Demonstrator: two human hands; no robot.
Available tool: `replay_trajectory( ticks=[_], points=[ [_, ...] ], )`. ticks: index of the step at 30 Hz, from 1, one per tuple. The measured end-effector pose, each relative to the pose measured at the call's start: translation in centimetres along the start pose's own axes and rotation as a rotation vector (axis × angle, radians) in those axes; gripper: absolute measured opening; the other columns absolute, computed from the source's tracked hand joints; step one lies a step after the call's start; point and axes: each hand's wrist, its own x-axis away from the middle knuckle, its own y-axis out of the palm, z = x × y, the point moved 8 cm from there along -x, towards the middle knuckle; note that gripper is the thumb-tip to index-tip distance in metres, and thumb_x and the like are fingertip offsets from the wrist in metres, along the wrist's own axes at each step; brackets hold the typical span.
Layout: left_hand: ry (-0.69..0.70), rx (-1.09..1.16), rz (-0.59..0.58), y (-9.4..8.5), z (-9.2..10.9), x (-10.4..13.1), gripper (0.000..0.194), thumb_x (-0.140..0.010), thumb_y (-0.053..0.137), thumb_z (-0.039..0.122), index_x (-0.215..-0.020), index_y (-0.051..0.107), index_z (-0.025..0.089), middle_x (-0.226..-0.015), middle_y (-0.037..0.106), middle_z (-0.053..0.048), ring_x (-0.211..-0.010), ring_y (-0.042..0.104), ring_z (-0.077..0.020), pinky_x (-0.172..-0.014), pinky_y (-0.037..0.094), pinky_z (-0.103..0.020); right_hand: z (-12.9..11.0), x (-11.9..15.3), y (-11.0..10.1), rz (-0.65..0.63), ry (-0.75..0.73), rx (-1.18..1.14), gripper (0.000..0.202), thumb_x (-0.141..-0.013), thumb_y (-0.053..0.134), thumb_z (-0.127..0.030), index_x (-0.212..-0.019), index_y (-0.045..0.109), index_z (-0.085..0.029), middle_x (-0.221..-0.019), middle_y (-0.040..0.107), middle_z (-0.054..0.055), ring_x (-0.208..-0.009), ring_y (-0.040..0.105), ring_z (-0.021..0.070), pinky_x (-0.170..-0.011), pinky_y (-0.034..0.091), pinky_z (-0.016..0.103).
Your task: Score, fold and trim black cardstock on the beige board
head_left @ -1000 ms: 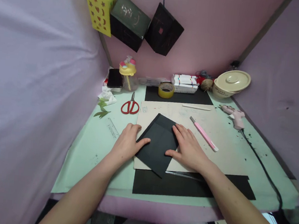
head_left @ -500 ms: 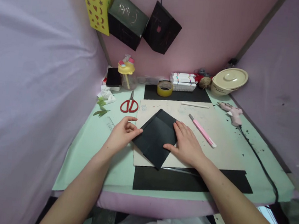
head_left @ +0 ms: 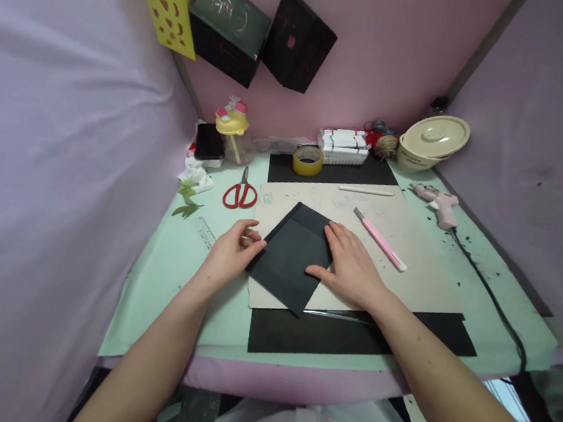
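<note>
A folded piece of black card (head_left: 290, 252) lies turned like a diamond on a pale board (head_left: 424, 286), with narrow creased strips along its upper edges. At its left corner, my left hand (head_left: 231, 249) pinches the card between thumb and bent fingers. My right hand (head_left: 353, 265) rests on the right side of the card. Its fingers are stretched toward the upper right edge and the thumb lies apart on the surface. To the right of that hand is a pink craft knife (head_left: 383, 243). Red-handled scissors (head_left: 241, 192) lie beyond my left hand.
A pink glue gun (head_left: 438, 204) with a black cable sits at right. Along the back stand yellow tape (head_left: 307, 161), white marker pens (head_left: 342, 147), a lidded cream bowl (head_left: 420, 160) and a yellow-lidded jar (head_left: 234, 132). A black sheet (head_left: 323, 336) sticks out under the board's front.
The view has shifted slightly. The card's lower left edge, stepped before, now looks straight. Both hands have hardly moved on the card.
</note>
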Motion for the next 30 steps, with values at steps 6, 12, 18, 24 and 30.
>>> replay_trajectory(
  ticks=[6,12,18,24,30],
  points=[
    [-0.106,0.436,-0.123,1.0,-0.2,0.2,0.067,-0.068,0.077,0.035,-0.126,0.047,0.019,-0.095,0.065,-0.004,-0.084,0.063,-0.0161,-0.076,0.047,-0.030,0.0,-0.1,0.1,-0.001,-0.004,-0.002,0.093,-0.082,0.047,-0.073,-0.149,0.032,-0.010,-0.155,0.030,0.018,-0.143,0.025,0.0343,-0.116,0.025,0.051],
    [-0.062,0.483,-0.249,2.0,0.7,0.9,0.066,-0.073,0.074,0.025,-0.133,0.047,0.025,-0.093,0.064,0.000,-0.084,0.062,-0.0139,-0.075,0.047,-0.026,0.7,0.1,-0.6,0.045,0.017,-0.175,0.088,-0.081,0.054,-0.068,-0.149,0.031,-0.017,-0.154,0.031,0.016,-0.143,0.026,0.0334,-0.116,0.026,0.052],
    [0.125,0.569,-0.171,-0.9,2.6,1.2,0.073,-0.077,0.075,0.027,-0.142,0.043,0.030,-0.086,0.067,0.000,-0.077,0.063,-0.0152,-0.071,0.050,-0.026,3.8,0.8,-3.8,0.280,0.045,-0.666,0.086,-0.083,0.058,-0.062,-0.151,0.017,-0.031,-0.158,0.023,0.009,-0.145,0.025,0.0291,-0.114,0.030,0.054],
    [0.121,0.650,-0.157,-1.9,2.1,1.0,0.075,-0.074,0.078,0.029,-0.142,0.045,0.028,-0.090,0.071,-0.003,-0.085,0.067,-0.0190,-0.079,0.054,-0.030,2.7,1.0,-3.9,0.088,-0.050,-0.821,0.081,-0.071,0.076,-0.054,-0.140,0.042,-0.028,-0.153,0.035,0.009,-0.141,0.034,0.0307,-0.114,0.032,0.050],
    [0.057,0.731,-0.071,-2.8,1.9,0.7,0.079,-0.068,0.081,0.029,-0.139,0.047,0.027,-0.087,0.072,-0.002,-0.078,0.069,-0.0191,-0.071,0.055,-0.028,2.3,1.4,-4.0,-0.014,-0.088,-0.973,0.062,-0.064,0.080,-0.058,-0.112,0.060,-0.024,-0.122,0.065,0.011,-0.118,0.058,0.0312,-0.100,0.047,0.048]
  ],
)
